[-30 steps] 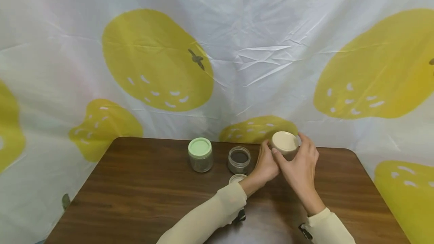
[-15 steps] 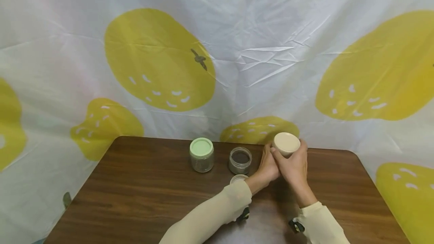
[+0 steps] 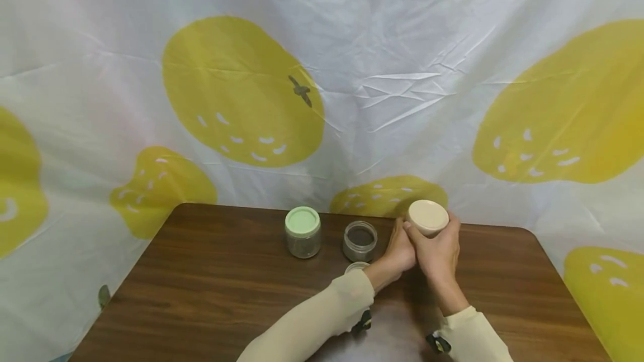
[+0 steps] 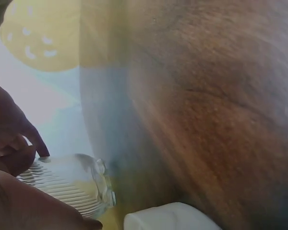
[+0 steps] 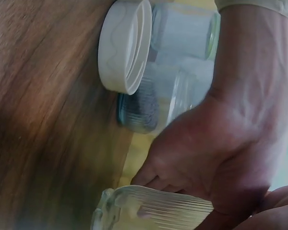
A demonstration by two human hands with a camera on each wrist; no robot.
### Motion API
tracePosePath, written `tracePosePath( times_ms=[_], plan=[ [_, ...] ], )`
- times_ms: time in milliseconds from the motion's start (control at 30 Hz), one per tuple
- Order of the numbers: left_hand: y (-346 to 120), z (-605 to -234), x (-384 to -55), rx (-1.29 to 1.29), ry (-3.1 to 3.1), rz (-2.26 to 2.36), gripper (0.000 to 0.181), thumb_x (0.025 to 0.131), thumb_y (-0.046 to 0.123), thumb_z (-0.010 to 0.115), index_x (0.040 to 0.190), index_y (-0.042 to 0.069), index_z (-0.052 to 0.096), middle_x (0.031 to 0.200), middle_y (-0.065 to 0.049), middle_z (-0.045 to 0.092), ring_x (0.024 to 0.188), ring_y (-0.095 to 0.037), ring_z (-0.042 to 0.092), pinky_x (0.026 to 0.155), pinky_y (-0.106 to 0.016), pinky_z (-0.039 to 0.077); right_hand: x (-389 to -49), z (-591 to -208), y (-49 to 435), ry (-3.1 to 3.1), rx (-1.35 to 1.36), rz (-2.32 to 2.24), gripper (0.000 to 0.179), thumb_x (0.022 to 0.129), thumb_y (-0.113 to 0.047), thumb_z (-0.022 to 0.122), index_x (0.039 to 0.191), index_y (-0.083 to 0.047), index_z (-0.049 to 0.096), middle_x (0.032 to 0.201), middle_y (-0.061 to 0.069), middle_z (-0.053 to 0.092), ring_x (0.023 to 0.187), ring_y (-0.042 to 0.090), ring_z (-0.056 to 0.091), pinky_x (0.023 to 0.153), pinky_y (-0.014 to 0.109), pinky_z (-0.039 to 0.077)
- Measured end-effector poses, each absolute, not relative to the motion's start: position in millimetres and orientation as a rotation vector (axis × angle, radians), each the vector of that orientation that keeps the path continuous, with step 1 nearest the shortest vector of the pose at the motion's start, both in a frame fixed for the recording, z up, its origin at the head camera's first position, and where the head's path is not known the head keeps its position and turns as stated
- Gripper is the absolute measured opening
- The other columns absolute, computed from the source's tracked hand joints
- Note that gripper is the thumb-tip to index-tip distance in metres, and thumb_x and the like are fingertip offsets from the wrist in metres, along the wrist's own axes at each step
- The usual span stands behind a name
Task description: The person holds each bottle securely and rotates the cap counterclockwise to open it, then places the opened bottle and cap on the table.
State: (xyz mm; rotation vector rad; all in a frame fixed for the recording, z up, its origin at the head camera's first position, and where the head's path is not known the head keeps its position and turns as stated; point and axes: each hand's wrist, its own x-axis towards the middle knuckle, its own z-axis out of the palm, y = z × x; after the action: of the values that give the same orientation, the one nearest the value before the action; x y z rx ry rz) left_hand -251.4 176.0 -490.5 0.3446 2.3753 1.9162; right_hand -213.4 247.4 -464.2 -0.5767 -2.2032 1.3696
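A jar with a cream lid (image 3: 428,216) is between both hands at the back right of the table. The wrist views show its clear, ribbed glass body (image 4: 67,184). My left hand (image 3: 401,250) grips the jar low on its left side. Curled around the right side, just under the lid, is my right hand (image 3: 439,250), its thumb at the lid's near-left edge. To the left stands an open glass jar (image 3: 360,242) with dark contents. A loose cream lid (image 5: 125,48) lies in front of it, partly hidden by the left forearm in the head view.
A glass jar with a light green lid (image 3: 303,232) stands farthest left in the row. Behind the brown wooden table (image 3: 201,284) hangs a white cloth (image 3: 347,71) printed with yellow fruit, close along the back edge.
My right hand's fingers, spread at the jar's far right a second ago, have come round and closed against its side. The other jars stay in place; the head view shifts slightly.
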Motion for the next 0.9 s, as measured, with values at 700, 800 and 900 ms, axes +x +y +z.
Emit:
tracePosePath(
  times_ms=[700, 800, 900],
  plan=[
    [119, -438, -217, 0.770, 2.673, 1.707, 0.061, 0.088, 0.017, 0.073, 0.143, 0.020, 0.047, 0.140, -0.005, 0.062, 0.132, -0.019, 0.061, 0.109, -0.034, 0.052, -167, -403, 212, -2.022, -0.457, 1.672, 0.097, 0.085, -0.026, 0.089, 0.155, -0.009, 0.025, 0.152, 0.009, 0.040, 0.137, 0.020, 0.045, 0.112, 0.032, 0.038],
    [108, -434, -208, 0.872, 2.780, 1.649, 0.073, 0.079, 0.016, 0.080, 0.143, 0.019, 0.046, 0.142, -0.004, 0.060, 0.132, -0.018, 0.060, 0.108, -0.034, 0.052, -158, -400, 205, -1.978, -0.451, 1.786, 0.094, 0.085, -0.023, 0.090, 0.153, -0.012, 0.025, 0.148, 0.001, 0.039, 0.133, 0.013, 0.044, 0.102, 0.017, 0.040],
    [97, -432, -199, 0.961, 2.917, 1.579, 0.078, 0.072, 0.021, 0.087, 0.141, 0.014, 0.049, 0.136, -0.003, 0.062, 0.125, -0.017, 0.062, 0.104, -0.032, 0.054, -148, -398, 199, -1.949, -0.442, 1.869, 0.093, 0.085, -0.020, 0.090, 0.151, -0.012, 0.025, 0.145, -0.002, 0.038, 0.130, 0.011, 0.045, 0.096, 0.011, 0.043]
  ],
)
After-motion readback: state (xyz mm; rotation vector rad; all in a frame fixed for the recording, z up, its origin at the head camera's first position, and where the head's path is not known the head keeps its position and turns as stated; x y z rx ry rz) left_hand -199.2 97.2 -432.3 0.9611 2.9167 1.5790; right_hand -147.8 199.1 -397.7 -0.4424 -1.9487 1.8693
